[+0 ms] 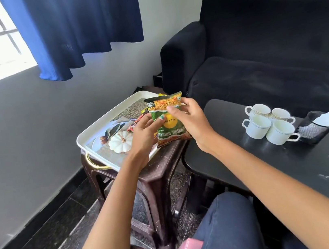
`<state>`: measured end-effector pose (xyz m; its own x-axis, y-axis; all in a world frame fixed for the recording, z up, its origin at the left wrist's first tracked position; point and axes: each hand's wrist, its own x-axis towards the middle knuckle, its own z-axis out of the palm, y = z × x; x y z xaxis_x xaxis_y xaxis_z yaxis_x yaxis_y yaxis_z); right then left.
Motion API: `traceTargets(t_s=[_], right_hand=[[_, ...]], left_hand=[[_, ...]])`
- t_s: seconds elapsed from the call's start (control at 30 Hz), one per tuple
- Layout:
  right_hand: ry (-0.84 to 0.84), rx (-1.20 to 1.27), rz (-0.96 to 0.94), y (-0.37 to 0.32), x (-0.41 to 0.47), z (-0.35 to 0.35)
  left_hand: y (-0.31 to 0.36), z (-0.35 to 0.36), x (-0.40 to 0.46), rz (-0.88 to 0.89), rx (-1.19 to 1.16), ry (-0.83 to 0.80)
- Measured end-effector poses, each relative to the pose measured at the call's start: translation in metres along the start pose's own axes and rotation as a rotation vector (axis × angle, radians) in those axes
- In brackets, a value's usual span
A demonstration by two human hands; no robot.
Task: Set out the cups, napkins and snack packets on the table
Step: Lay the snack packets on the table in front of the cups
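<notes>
A green and yellow snack packet (166, 111) is held upright above the right end of the white tray (88, 133). My left hand (143, 136) grips its left side and my right hand (190, 120) grips its right side. More packets, one red (137, 121) and one yellow, lie on the tray behind it, mostly hidden. Several white cups (268, 122) stand grouped on the black table (292, 160) at right. Beside them a dark holder (312, 131) contains white napkins (328, 119).
The tray rests on a brown plastic stool (156, 174) between the grey wall and the table. A black sofa (266, 51) stands behind the table. My knee in dark jeans (228, 227) is at the bottom. A blue curtain (80, 26) hangs by the window.
</notes>
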<state>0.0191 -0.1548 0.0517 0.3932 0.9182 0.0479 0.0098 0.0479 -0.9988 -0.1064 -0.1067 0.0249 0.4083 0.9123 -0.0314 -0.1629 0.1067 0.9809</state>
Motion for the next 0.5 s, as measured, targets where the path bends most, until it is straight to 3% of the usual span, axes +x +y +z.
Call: traceTargets(t_s=[0.17,0.27,0.5], right_hand=[[0.092,0.079,0.028,0.001,-0.005,-0.014],[0.117,0.066,0.013,0.001,-0.010,-0.020],[0.076,0.152,0.071,-0.003,-0.025,-0.037]], left_hand=[[0.003,0.007,-0.004,-0.052,0.095,-0.149],[0.007,0.017,-0.009,-0.085,0.070,-0.132],[0.009,0.039,-0.011,0.068,-0.073,-0.039]])
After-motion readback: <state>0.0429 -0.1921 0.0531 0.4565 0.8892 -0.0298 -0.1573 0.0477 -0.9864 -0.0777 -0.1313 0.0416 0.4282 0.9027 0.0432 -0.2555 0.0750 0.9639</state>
